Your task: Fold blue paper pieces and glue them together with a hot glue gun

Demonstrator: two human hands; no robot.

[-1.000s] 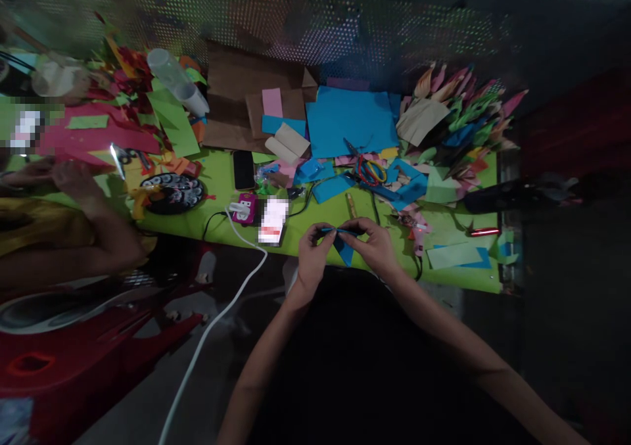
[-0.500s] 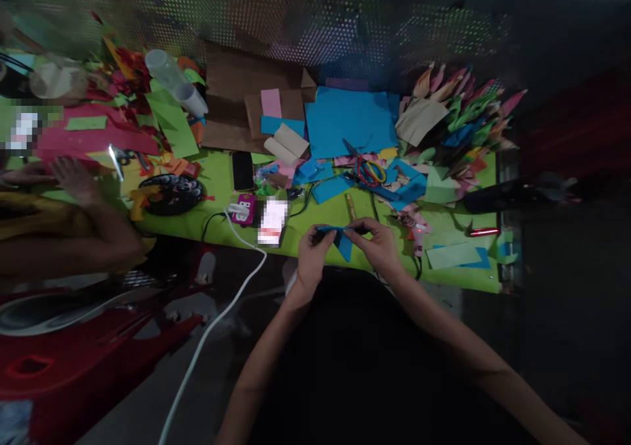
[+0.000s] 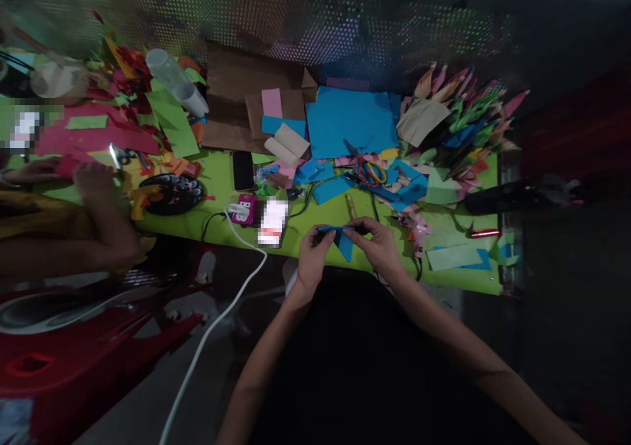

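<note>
A folded piece of blue paper (image 3: 345, 244) is held at the table's front edge, its pointed end hanging down between my hands. My left hand (image 3: 314, 256) pinches its left end between thumb and fingers. At the other end, my right hand (image 3: 377, 244) is closed on the paper in the same way. Just beyond my hands lies a short tan stick-like piece (image 3: 350, 206). A pink glue gun (image 3: 419, 234) rests to the right of my right hand, and a phone with a bright screen (image 3: 273, 221) lies left of my left hand.
Blue sheets (image 3: 352, 123) and brown paper (image 3: 227, 103) lie at the back. Scissors (image 3: 372, 169) sit among blue scraps. Paper flowers (image 3: 458, 110) are bunched at back right. A white cable (image 3: 211, 330) hangs off the front by a purple power socket (image 3: 244, 210). A co-worker's hand (image 3: 93, 182) works at left.
My hands and the blue paper stay almost still. At left, the co-worker's hand has shifted right and closed, and a pink-red paper piece now shows between their hands.
</note>
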